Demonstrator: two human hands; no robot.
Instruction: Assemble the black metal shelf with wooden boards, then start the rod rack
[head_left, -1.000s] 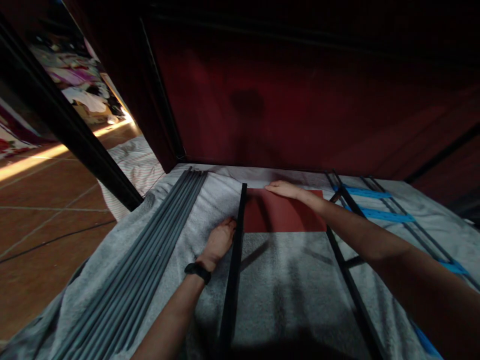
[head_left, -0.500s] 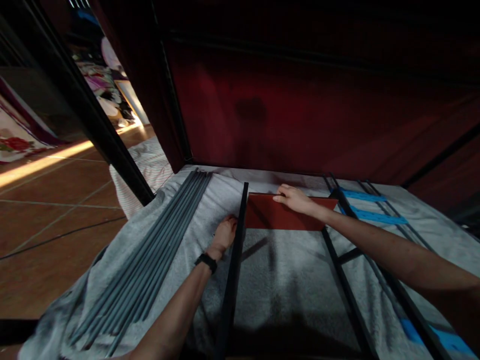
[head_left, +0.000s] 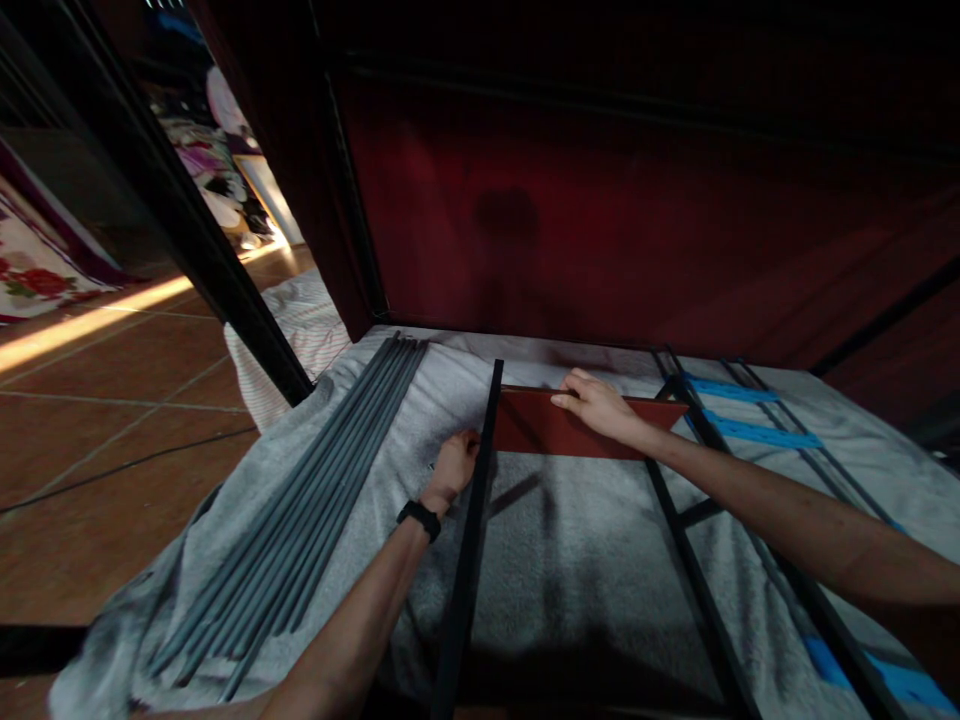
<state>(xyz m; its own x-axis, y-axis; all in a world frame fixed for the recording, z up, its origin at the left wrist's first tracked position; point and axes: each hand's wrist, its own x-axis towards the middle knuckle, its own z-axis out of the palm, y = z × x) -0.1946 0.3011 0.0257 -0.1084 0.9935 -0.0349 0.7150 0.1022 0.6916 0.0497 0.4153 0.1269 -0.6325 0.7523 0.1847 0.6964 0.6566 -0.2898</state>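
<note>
Red panel (head_left: 529, 428) spanning dark frame (head_left: 471, 540), right hand (head_left: 598, 406) gripping its edge, left hand (head_left: 454, 467), hold unclear

The right hand (head_left: 600, 408) grips a red-brown board's (head_left: 529, 425) upper edge; the left hand (head_left: 454, 464), fingertips partly hidden, seems to touch 1 bar (head_left: 481, 480) of the black frame (head_left: 686, 565).

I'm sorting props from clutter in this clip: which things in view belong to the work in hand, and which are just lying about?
In the work:
- red panel, its top edge held by the right hand
- dark frame, left hand at its left side

Unhandled now, perhaps just lying about:
- grey rods
- blue strips
- flowered cloth
</note>
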